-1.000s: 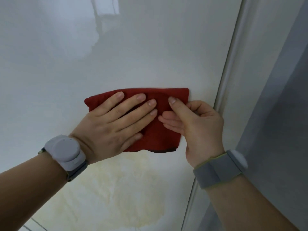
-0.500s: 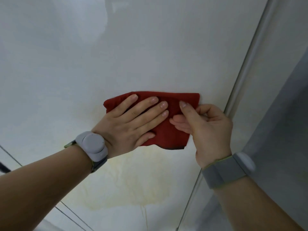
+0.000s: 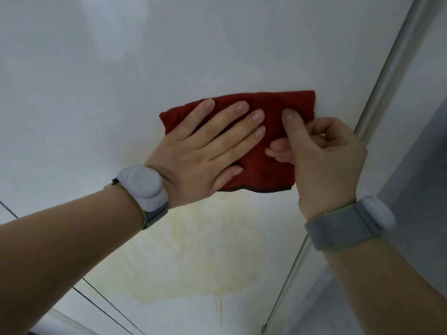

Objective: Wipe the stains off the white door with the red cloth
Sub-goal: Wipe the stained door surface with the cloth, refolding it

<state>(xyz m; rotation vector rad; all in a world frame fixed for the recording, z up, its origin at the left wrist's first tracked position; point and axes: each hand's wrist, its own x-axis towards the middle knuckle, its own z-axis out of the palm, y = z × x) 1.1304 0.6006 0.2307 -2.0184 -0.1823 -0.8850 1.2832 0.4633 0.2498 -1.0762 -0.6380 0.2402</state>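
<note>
White door (image 3: 145,68) surface fills most of the view, glossy and bordered on the right by a pale frame (image 3: 387,76). A red cloth (image 3: 273,141) is pressed flat against it by the left hand (image 3: 205,151), whose fingers are spread open over the fabric. The cloth's right edge is pinched by the right hand (image 3: 324,160), thumb on top, curled fingers partly hidden behind it. Much of the cloth is covered by both hands. A yellowish stain (image 3: 193,257) is spread just below the cloth; its upper edge is hidden beneath fabric and wrist. Grey wristbands (image 3: 142,187) are worn on both wrists.
</note>
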